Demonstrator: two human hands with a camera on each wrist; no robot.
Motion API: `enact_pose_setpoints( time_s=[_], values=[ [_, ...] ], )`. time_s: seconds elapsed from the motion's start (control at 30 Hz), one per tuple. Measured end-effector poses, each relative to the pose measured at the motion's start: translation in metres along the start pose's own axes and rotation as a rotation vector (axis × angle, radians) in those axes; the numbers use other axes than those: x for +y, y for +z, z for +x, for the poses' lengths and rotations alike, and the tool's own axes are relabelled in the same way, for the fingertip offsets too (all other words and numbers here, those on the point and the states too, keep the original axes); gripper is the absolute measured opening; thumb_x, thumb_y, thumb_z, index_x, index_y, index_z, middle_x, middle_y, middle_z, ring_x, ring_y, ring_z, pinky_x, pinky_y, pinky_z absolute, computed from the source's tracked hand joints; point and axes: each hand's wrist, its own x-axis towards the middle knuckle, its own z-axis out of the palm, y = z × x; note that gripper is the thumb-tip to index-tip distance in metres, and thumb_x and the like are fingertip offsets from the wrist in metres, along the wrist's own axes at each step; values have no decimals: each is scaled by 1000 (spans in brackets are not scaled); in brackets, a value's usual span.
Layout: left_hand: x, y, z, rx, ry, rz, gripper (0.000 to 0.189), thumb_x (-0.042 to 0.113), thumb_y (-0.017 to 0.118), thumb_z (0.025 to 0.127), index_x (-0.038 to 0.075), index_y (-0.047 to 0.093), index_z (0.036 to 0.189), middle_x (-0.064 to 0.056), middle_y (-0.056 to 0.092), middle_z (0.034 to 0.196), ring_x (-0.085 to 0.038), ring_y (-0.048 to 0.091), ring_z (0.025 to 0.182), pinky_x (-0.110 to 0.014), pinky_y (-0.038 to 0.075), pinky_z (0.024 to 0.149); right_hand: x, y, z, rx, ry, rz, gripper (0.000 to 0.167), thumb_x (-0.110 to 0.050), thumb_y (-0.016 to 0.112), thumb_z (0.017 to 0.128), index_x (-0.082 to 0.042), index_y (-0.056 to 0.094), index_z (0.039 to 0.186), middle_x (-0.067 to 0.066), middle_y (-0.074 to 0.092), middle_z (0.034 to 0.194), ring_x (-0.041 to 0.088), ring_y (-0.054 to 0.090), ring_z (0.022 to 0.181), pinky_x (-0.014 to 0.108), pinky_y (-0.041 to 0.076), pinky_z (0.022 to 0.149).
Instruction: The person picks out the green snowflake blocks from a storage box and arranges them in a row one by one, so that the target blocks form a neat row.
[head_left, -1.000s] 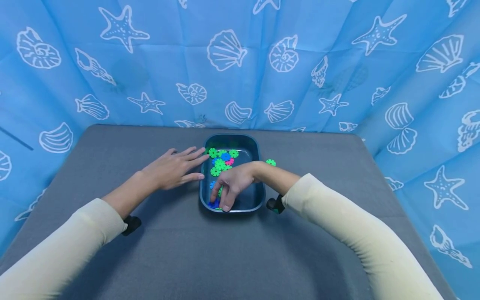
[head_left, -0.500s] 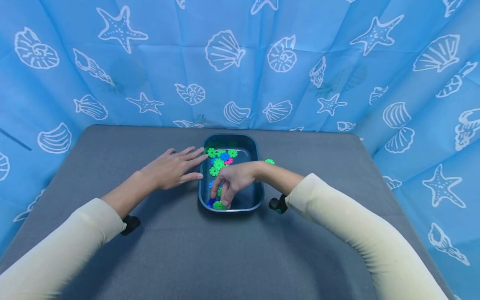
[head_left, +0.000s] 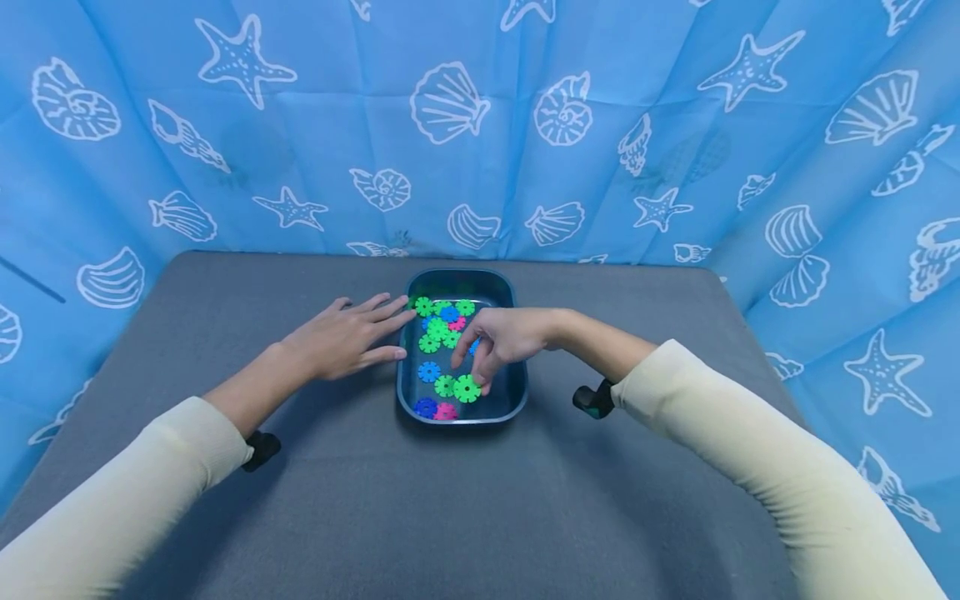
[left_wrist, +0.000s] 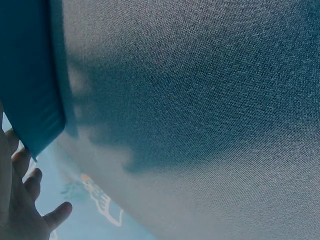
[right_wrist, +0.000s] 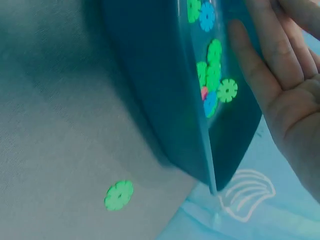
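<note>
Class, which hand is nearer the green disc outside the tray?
Right. The right hand is over the tray, with the green disc just outside; the left hand is at the tray's opposite side.

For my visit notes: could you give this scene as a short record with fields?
Container: dark blue tray
Contents: notched green, blue and pink discs
Left hand: spread, at the tray's left rim
Right hand: appears to pinch a green disc over the tray
Outside tray: another green disc, on the gray table
Backdrop: blue curtain with shell prints
</note>
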Motion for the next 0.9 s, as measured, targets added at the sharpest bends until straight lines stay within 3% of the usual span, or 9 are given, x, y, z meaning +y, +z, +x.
enact_pose_setpoints(
  time_s=[0.4, 0.7, 0.9],
  values=[
    [1, 1, 0, 4, 4, 9, 73, 57, 47, 100, 18, 28, 159, -9, 20, 165, -36, 18, 150, -70, 23, 110, 25, -12, -40, 188, -31, 28, 38, -5, 67, 94, 3, 60, 131, 10, 76, 91, 21, 73, 92, 41, 49, 102],
    [1, 0, -1, 3, 1, 10, 74, 58, 47, 100, 19, 27, 159, -9, 20, 165, -36, 19, 150, -70, 23, 110, 65, -28, -71, 362, 32, 58, 36, -7, 68, 94, 5, 61, 127, 13, 76, 93, 23, 73, 94, 45, 50, 100],
    [1, 0, 1, 12, 5, 15, 73, 57, 47, 100, 19, 28, 159, -9, 21, 165, -36, 20, 150, -70, 23, 110, 93, -40, -82, 501, 85, 142, 33, -2, 63, 96, 9, 58, 127, 19, 74, 96, 26, 72, 93, 48, 51, 98]
  ],
)
